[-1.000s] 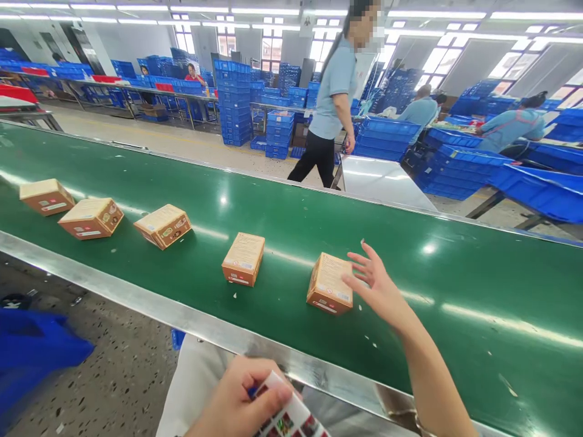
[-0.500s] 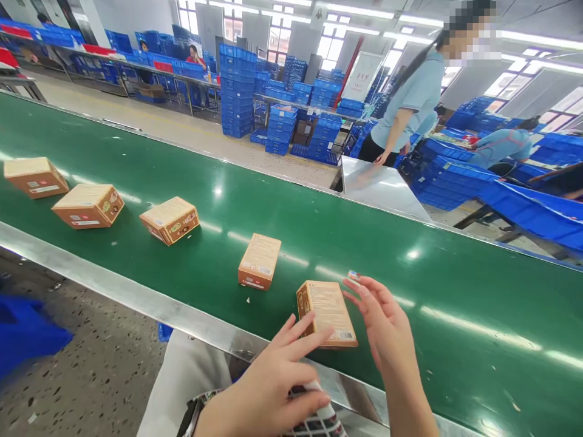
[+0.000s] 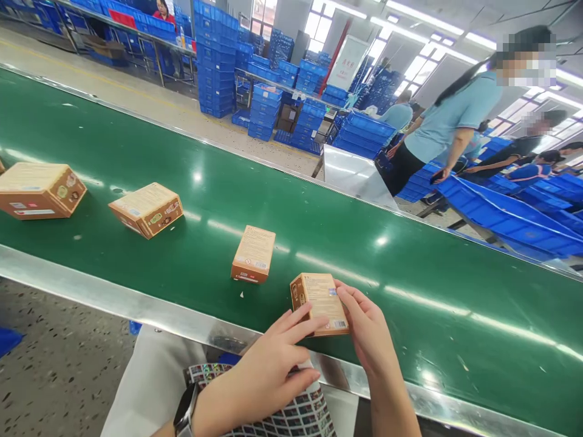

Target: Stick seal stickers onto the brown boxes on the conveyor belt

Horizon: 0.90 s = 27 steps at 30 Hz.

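Note:
A small brown-and-cream printed carton [image 3: 321, 303] lies on the green conveyor belt before me. My left hand [image 3: 277, 358] rests its outstretched fingertips on the carton's left side and top; its thumb is apart. Beneath that hand is a sheet of small shiny stickers [image 3: 296, 403], partly covered by the hand and wrist. My right hand [image 3: 367, 318] grips the carton's right edge, thumb on the top face and fingers partly hidden at the side. Beside the thumb, a small blue-and-white sticker [image 3: 333, 292] sits on the carton's top; whether it is fully flat I cannot tell.
Similar cartons stand left along the belt: one close by [image 3: 254, 254], one tilted [image 3: 148, 209], another [image 3: 43, 189]. A metal rail [image 3: 182, 318] edges the near side. Beyond are a metal table [image 3: 355, 173], stacked blue crates [image 3: 214, 60] and a person in light blue [image 3: 460, 115].
My right hand has moved left onto the carton, bringing the sticker from its fingertips to the top face. My left fingers remain on the carton. The view has shifted; the standing person appears farther right.

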{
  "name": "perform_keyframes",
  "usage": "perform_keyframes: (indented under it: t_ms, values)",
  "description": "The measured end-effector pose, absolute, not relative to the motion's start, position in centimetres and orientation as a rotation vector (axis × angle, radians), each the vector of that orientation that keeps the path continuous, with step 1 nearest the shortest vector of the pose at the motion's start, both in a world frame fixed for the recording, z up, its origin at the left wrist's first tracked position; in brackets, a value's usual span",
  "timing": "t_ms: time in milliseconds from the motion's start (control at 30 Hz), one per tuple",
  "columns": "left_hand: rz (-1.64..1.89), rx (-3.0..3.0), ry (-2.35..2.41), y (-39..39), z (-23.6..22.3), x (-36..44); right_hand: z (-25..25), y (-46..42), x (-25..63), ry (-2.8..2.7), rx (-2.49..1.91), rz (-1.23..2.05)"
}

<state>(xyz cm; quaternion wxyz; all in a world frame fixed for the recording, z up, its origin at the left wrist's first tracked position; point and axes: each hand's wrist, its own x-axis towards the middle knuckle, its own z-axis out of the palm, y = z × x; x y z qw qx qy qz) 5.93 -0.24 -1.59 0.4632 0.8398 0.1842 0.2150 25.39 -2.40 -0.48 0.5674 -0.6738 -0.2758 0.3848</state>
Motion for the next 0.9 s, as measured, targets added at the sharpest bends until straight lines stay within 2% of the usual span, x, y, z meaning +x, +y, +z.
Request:
perform_keyframes:
  t_ms: [567,700,800,900]
  values:
    - [0.472,1.951,0.346,-0.5,-1.9,8.3,-0.6,-3.1,26.7,-0.783,-1.897,0.330]
    - [0.563,1.747,0.499,-0.5,-2.2,7.4,-0.3,-4.0,27.5,-0.828,-1.947,0.213]
    - [0.578,1.621,0.761,-0.5,-2.0,6.1,0.2,-5.7,26.8,-1.090,-1.948,0.043]
    - [0.641,1.539,0.866,-0.5,-1.5,5.0,0.8,-7.2,25.0,-1.608,-1.689,0.043]
